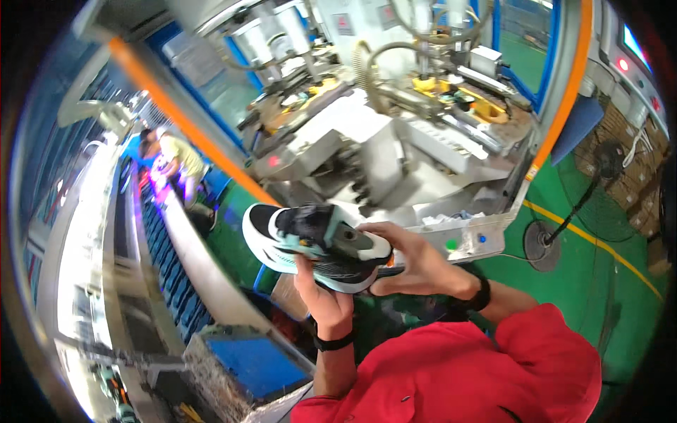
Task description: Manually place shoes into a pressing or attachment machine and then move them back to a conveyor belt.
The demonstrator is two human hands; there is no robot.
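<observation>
A black, white and mint-green sports shoe (289, 238) is held between my two hands, toe to the left and heel to the right. In its collar sits a grey-olive piece with a round hole, which looks like a shoe last (347, 238). My left hand (326, 299) grips the shoe from below along its near side, thumb up against the upper. Round the heel end closes my right hand (416, 264), its fingers on the far side and its thumb beneath. Some fingertips are hidden behind the shoe.
Ahead stands a machine with metal clamps (370, 169) inside an orange-edged frame (564, 92). A conveyor line (169, 261) runs along the left, with a co-worker (180, 158) bent over it. A box with a blue top (257, 363) is near my left arm; a standing fan (599, 162) is right.
</observation>
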